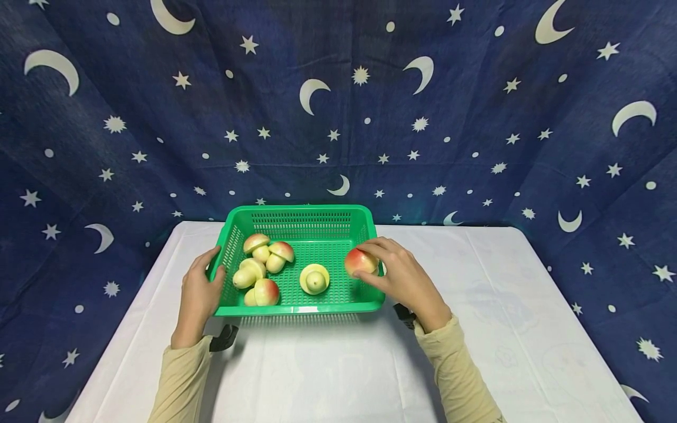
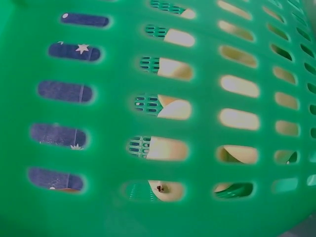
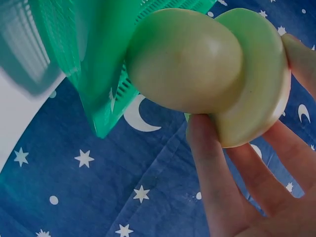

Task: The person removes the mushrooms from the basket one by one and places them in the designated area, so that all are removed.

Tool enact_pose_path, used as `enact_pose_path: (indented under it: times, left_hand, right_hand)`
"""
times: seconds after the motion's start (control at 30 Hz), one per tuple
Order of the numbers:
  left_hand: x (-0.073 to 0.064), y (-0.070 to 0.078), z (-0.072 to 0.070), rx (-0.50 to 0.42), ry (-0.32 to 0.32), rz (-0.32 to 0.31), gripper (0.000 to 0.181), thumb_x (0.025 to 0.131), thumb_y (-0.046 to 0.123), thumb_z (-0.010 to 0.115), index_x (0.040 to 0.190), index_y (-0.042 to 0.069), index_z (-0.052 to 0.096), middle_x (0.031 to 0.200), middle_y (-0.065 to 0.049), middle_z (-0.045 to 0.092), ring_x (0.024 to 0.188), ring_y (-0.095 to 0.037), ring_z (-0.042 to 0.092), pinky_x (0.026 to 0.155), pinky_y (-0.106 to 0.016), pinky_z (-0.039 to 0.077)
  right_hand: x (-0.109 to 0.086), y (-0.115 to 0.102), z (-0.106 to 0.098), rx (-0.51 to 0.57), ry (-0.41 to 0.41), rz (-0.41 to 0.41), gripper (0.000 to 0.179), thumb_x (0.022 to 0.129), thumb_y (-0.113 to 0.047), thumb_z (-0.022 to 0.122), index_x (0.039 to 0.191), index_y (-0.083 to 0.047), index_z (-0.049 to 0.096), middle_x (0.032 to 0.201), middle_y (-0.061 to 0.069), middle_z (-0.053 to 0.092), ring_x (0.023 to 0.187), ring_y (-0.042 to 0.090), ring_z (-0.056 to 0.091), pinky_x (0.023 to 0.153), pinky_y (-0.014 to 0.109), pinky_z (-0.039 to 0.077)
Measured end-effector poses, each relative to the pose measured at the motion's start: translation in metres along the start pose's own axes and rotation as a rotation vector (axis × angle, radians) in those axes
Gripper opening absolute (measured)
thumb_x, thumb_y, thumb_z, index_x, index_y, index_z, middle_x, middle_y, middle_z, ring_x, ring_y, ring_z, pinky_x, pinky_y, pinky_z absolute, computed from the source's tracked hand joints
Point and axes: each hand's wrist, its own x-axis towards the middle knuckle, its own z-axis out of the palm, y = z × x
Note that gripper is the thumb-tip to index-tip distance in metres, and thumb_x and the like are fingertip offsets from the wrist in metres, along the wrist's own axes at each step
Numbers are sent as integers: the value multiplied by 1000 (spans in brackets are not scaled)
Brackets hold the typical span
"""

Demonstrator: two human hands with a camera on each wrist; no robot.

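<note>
A green plastic basket (image 1: pixel 301 309) stands on the white-covered table. My left hand (image 1: pixel 198 295) grips its left rim, with the thumb over the edge; the left wrist view shows only the slotted basket wall (image 2: pixel 108 113), with pale shapes behind it. At the right end, my right hand (image 1: pixel 406 275) holds a toy mushroom (image 1: pixel 359 262) by its red-and-yellow cap, thumb and fingers around it. The right wrist view shows its pale, rounded stem (image 3: pixel 187 59) pointing toward the basket. Several similar mushrooms (image 1: pixel 266 292) lie in the basket's left half, and one mushroom (image 1: pixel 315 281) rests stem up near the middle.
The white tablecloth (image 1: pixel 328 376) spreads in front of the basket and to its right. A dark blue curtain (image 1: pixel 338 135) with moons and stars hangs behind the table and along its sides. Black wrist straps (image 1: pixel 224 339) show below the hands.
</note>
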Motion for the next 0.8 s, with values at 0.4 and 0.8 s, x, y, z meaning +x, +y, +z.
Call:
enact_pose_path:
  times: [0.4, 0.8]
  left_hand:
    - [0, 0, 0, -2, 1, 6, 47, 99, 9, 53, 146, 6, 49, 148, -21, 47, 131, -43, 47, 103, -58, 39]
    - [0, 1, 0, -7, -2, 0, 47, 100, 9, 53, 147, 7, 49, 149, -21, 46, 127, -43, 50, 100, -58, 42]
  right_hand:
    - [-2, 3, -11, 11, 63, 6, 45, 79, -28, 85, 116, -6, 72, 115, 8, 68, 107, 24, 65, 92, 42, 53]
    - [-9, 15, -19, 10, 82, 40, 45, 80, -28, 84, 118, -7, 71, 117, 6, 68, 110, 22, 64, 93, 42, 52]
